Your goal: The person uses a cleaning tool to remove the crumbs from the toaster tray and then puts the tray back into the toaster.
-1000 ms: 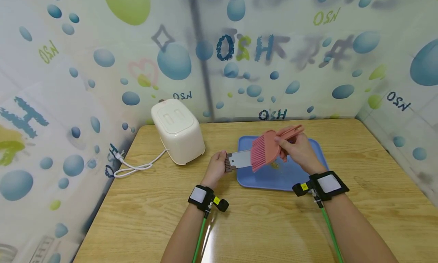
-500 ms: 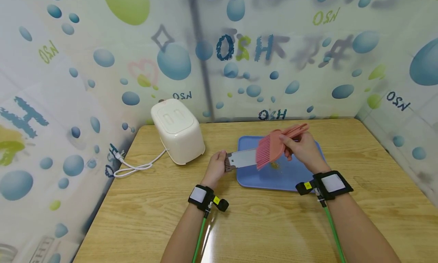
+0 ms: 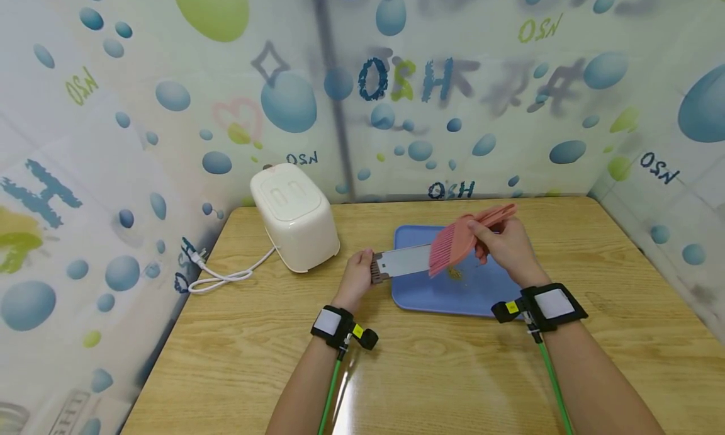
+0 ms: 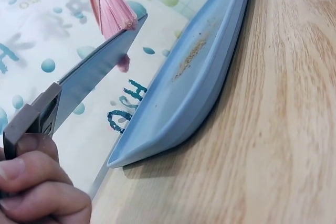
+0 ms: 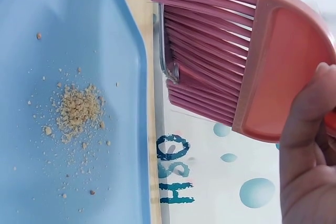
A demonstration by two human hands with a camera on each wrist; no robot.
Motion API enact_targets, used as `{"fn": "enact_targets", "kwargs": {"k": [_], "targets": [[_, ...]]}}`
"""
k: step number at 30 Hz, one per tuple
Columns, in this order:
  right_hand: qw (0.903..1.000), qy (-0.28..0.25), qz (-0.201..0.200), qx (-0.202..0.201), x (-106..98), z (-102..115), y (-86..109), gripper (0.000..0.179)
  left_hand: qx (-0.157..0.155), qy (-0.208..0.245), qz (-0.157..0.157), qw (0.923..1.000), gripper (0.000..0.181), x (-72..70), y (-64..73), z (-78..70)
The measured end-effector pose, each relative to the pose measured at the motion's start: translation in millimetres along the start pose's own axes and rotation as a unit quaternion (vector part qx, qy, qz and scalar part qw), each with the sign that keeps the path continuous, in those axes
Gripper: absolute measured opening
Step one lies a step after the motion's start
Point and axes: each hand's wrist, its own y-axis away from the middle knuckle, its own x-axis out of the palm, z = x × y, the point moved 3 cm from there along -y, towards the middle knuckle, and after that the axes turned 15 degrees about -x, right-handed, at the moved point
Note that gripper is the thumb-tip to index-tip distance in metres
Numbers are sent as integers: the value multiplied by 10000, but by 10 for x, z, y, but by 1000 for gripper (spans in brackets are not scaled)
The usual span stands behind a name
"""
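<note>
My left hand grips the grey-brown end of a flat metal crumb tray, raised and pointing right. In the left wrist view, the fingers curl under that end piece. My right hand pinches a pink brush near its handle. The bristles touch the far end of the metal plate and partly cover it. Below, a blue tray lies on the table. A small heap of tan crumbs with scattered bits sits in it.
A cream toaster with a covered top stands behind and left of my left hand. Its white cord loops on the wooden table near the left edge. A patterned wall closes off the back.
The brush has moved right along the metal plate with my right hand, baring more of the plate. My left hand and the crumb tray have stayed almost still.
</note>
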Motion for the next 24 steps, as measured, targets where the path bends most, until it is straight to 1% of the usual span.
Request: {"fn": "enact_targets", "kwargs": {"k": [7,15,24], "targets": [[9998,96,-175,61,-32,-8,7,39,-97,-71,-84,9999,47,-11,5,-4],[9993,102,-312,167,-65,-18,26,38,-121,-92,-155,9998,47,-22,16,-18],[9992,69,-356,153,-89,-58,33,35,-141,-45,-158,9998,47,-19,28,-24]]}}
